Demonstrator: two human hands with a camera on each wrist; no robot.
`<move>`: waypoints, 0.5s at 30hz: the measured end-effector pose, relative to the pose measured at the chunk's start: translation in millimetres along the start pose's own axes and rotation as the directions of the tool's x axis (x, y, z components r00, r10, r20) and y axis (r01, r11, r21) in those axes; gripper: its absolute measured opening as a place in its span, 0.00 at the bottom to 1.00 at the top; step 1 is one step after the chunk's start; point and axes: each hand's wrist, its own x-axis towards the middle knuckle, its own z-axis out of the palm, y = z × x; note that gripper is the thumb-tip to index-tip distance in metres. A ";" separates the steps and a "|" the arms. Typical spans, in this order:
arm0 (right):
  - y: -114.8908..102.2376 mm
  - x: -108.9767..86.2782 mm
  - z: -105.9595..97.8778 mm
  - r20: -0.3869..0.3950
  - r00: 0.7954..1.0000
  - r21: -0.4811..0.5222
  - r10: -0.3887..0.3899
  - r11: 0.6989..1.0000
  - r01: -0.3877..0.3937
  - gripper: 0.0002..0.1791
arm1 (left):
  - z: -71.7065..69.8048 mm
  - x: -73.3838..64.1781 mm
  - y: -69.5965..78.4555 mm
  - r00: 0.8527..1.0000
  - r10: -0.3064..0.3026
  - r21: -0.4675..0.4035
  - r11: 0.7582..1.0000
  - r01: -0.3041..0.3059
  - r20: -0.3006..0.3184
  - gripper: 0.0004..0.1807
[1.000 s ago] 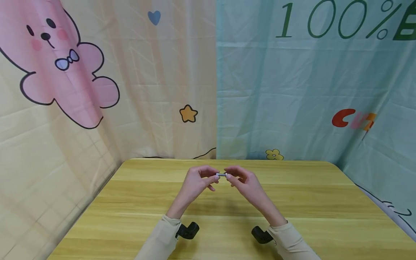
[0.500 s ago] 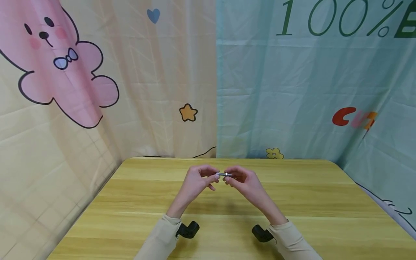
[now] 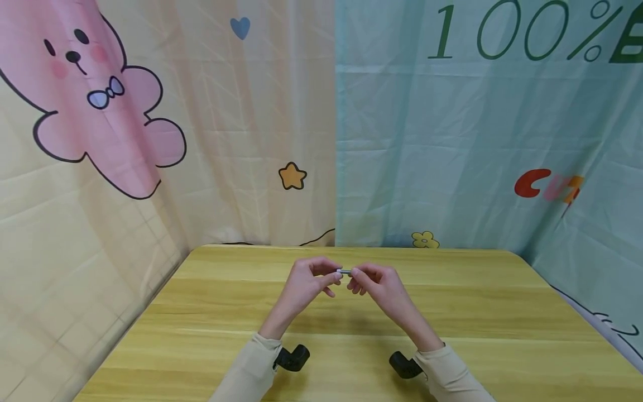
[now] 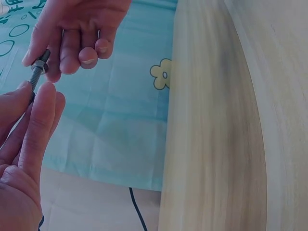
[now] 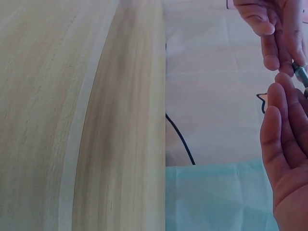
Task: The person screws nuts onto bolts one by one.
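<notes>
A metal bolt [image 3: 345,272] lies roughly level between both hands, above the table. My left hand [image 3: 311,277] pinches one end of it between thumb and fingers, so that end is mostly hidden. In the left wrist view a hex nut [image 4: 40,66] sits on the thread [image 4: 35,77] toward the other end. My right hand [image 3: 375,280] has its thumb and index finger at the nut, pinching it; its other fingers curl loosely below. In the right wrist view only part of the bolt [image 5: 301,73] shows at the frame's edge.
A wood-grain table [image 3: 341,357] spreads beneath both hands. Printed curtains [image 3: 241,123] stand behind it and at the sides. Black camera mounts [image 3: 293,357] are fixed at both wrists, by the beige sleeves [image 3: 251,365].
Half a second ago the right fingers were spread at the nut, which showed in the head view. Now the right thumb has rolled up and covers it. The left hand keeps its hold on the bolt.
</notes>
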 end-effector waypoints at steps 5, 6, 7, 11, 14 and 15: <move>-1.7 -0.2 0.5 -0.034 0.999 0.000 0.022 1.000 -0.022 0.17 | 0.5 0.9 -1.2 1.000 0.000 0.001 1.000 0.000 0.002 0.06; -2.5 -0.4 0.2 -0.037 0.999 -0.004 0.020 1.000 -0.020 0.16 | 0.6 1.0 -1.3 1.000 -0.001 0.001 1.000 0.001 0.004 0.06; -7.9 -1.7 0.0 -0.039 0.999 -0.011 0.019 1.000 -0.019 0.15 | 0.6 1.1 -1.6 1.000 -0.003 0.003 1.000 0.003 0.005 0.06; -7.9 -1.5 -0.6 -0.033 0.999 -0.004 -0.027 1.000 0.027 0.12 | 0.1 1.2 -2.2 1.000 0.001 0.010 1.000 -0.001 0.005 0.06; -0.6 0.6 -0.4 -0.021 0.996 0.008 -0.083 0.996 0.084 0.12 | -0.2 1.2 -3.0 1.000 0.003 0.011 1.000 -0.003 0.002 0.06; -0.1 0.6 -0.3 -0.017 0.995 0.011 -0.098 0.995 0.098 0.12 | -0.2 1.2 -3.1 1.000 0.002 0.011 1.000 -0.002 0.001 0.06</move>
